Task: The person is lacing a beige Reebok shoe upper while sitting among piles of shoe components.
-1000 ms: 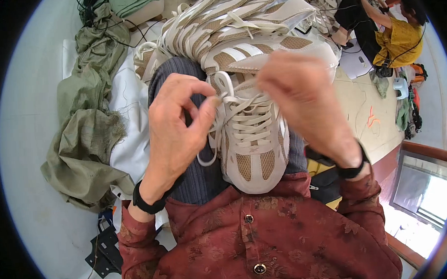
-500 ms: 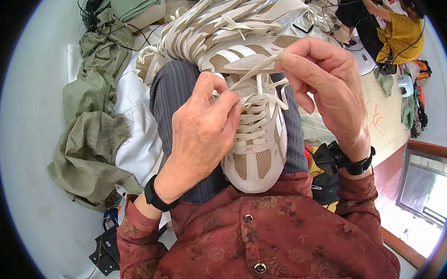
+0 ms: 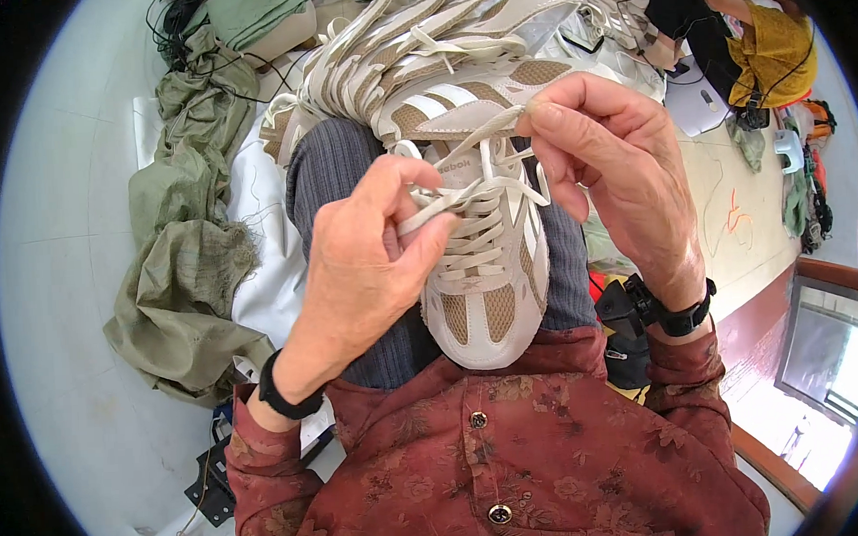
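Note:
A beige and tan sneaker [image 3: 489, 324] rests between my knees, toe pointing toward me. Its flat cream shoelace [image 3: 496, 126] crosses the tongue and is threaded through the upper eyelets. My right hand [image 3: 628, 162], above the shoe's right side, pinches one lace end between thumb and forefinger and holds it taut. On the left, my left hand [image 3: 357, 247] has its thumb and fingers closed around another stretch of lace beside the collar. Part of that lace is hidden inside its fingers.
Just beyond the shoe lies a row of matching sneakers [image 3: 422, 70]. Olive cloth [image 3: 179, 277] and white fabric [image 3: 268, 245] are heaped at the left. At the far right, another person in a mustard top [image 3: 771, 53] sits near a laptop [image 3: 697, 103].
My left hand has shifted slightly left and down, drawing a stretch of lace outward. The right hand has moved a little left, still pinching the lace end.

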A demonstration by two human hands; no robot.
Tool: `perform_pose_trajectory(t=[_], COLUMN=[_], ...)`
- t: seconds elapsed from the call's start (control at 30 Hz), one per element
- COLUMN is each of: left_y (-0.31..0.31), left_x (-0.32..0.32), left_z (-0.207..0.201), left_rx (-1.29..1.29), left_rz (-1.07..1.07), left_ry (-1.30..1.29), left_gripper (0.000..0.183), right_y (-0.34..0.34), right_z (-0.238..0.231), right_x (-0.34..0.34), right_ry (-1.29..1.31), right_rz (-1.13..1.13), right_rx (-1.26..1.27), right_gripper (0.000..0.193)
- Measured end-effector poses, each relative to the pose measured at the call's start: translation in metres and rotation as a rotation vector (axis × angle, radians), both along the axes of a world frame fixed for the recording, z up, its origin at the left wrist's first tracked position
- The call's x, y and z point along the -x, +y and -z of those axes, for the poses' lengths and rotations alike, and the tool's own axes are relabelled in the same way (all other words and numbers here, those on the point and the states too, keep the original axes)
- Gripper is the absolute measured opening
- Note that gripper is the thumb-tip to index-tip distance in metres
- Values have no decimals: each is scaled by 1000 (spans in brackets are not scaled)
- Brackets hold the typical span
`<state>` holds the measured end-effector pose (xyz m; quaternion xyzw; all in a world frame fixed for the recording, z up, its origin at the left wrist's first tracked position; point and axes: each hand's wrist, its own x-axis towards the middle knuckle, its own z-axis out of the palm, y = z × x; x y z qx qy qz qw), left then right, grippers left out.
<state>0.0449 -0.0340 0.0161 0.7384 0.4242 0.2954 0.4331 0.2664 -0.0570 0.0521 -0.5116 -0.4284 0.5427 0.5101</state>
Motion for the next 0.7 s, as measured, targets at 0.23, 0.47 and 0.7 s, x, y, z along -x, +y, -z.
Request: perform_pose_trajectory(t=[0.23,0.47,0.7], left_y=[15,32,70], left_x=[28,40,48], left_z=[11,-1,20], left_rx=[-307,-15,274], left_rz=[59,191,386], left_ry=[40,135,-142], left_gripper=[22,6,21], right_y=[-3,2,32], right_z=[-2,-13,-21], right_x=[0,-34,-129], right_ry=[90,187,369], right_rz=[27,82,38], right_rx=[-17,-105,-221], right_gripper=[19,21,26])
